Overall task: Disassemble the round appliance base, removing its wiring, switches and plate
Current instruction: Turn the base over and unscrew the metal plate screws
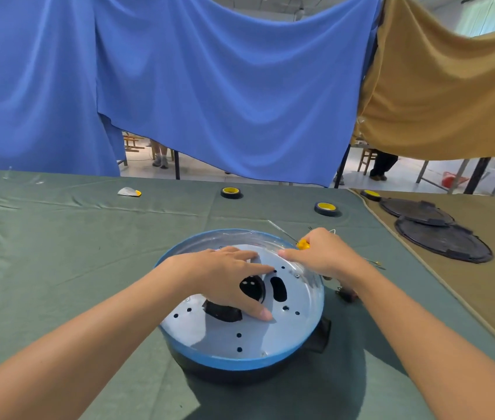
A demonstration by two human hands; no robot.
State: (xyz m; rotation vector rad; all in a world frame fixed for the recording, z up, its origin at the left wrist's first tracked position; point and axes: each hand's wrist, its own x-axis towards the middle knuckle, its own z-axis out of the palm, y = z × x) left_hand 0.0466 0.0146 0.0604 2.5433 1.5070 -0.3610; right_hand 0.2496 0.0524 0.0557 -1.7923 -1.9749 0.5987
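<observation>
Head view: left hand, fingers splayed, on perforated metal plate; right hand around yellow handle.

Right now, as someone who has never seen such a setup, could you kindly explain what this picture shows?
There is no machine here. A person wears a camera on the head, and it looks forward and down at their two bare hands. This is the only view.

On the green cloth stands a round base with a blue rim. A grey plate with holes sits inside it. The left hand lies flat on the plate with its fingers spread. At the far rim, the right hand grips a yellow-handled tool, probably a screwdriver.

Farther off lie tape rolls. To the right, two black covers lie on a tan cloth.
</observation>
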